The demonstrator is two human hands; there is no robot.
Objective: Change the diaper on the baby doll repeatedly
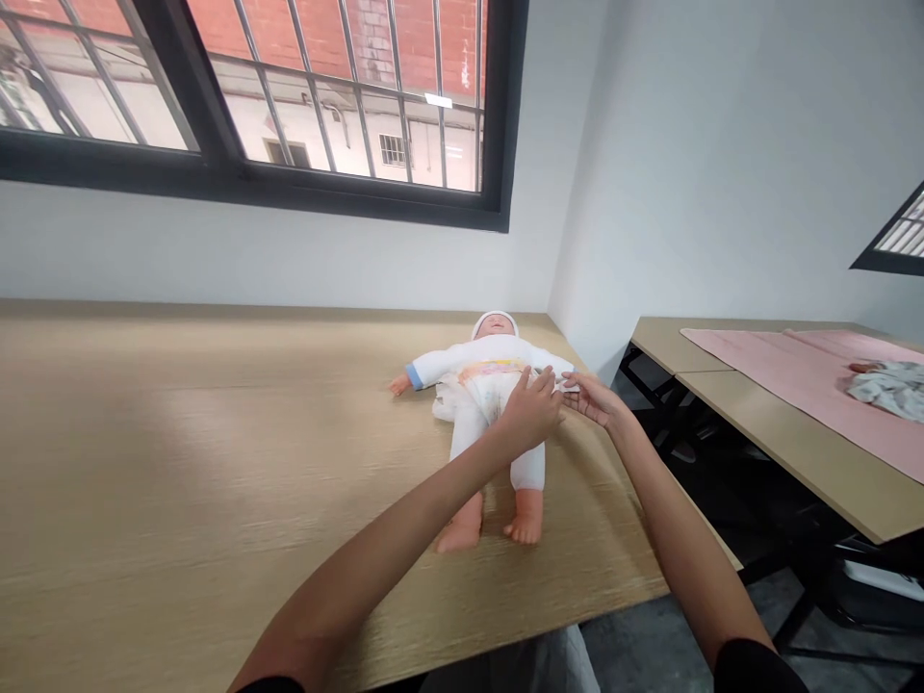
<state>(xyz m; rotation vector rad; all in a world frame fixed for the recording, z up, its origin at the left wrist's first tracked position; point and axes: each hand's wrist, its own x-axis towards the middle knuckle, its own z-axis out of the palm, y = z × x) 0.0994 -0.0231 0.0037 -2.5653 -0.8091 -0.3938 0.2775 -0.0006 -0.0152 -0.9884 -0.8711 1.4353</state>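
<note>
Window: dark frame [231, 178] in wall above worktop's back edge, metal bars [400, 96] across it, brick wall [289, 38] outside
Worktop: light wood-look top [180, 462], runs from L side to R edge beside 2nd table, back edge up against wall [289, 255]
Doll: white-clothed baby doll [498, 348], on its back nr worktop's R edge; head end twd back R corner, feet [526, 525] twd front edge, bare & a bit apart
Doll's arm on L: stretched out sideways, blue cuff [414, 375], bare hand resting on worktop
Diaper: white diaper [476, 393] w/ coloured band at waist, round doll's hips, ruffled side sticking out on L
Cap: white cap [496, 315] on doll's head, nearest back edge
L hand: left hand [535, 404] over diaper's R side, fingers close tog & slightly bent; can't tell if they pinch anything
R hand: right hand [590, 397] just R of L hand, by doll's other sleeve, fingers curled, tips nr white material; can't tell if clamped on it
2nd table: wood-look table [664, 351] past worktop's R edge, pink cloth [780, 375] spread on top, crumpled pale cloth [891, 388] on that
</note>
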